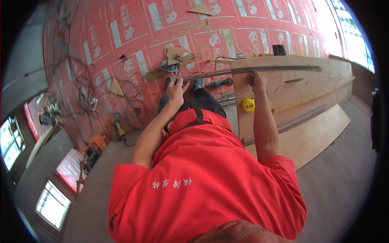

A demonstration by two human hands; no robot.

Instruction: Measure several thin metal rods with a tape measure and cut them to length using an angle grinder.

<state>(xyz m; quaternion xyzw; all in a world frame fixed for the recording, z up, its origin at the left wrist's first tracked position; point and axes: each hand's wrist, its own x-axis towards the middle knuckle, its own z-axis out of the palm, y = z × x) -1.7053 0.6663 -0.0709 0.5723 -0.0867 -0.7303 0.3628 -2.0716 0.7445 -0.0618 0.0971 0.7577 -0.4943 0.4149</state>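
Long thin dark grey strips (pixel 279 69) run from in front of my body out to the right, over a plywood board (pixel 300 87). My left hand (pixel 176 93) is closed around their left end. Farther along, my right hand (pixel 258 82) has its fingers curled at the lower edge of the strips, seemingly pinching them; its fingertips are small and partly hidden. A yellow tape measure (pixel 248 105) lies on the board beside my right forearm. Between my hands, beyond the strips' near side, sits a green power tool (pixel 221 83), which looks like an angle grinder.
Red printed sheeting (pixel 150 40) covers the floor, with tangled cables (pixel 81 81) at left. Scrap wood pieces (pixel 175 54) lie by my feet. A dark cup-like object (pixel 279 50) stands at the board's far edge. A yellow-and-black tool (pixel 118 128) and an orange tool (pixel 96 142) lie left.
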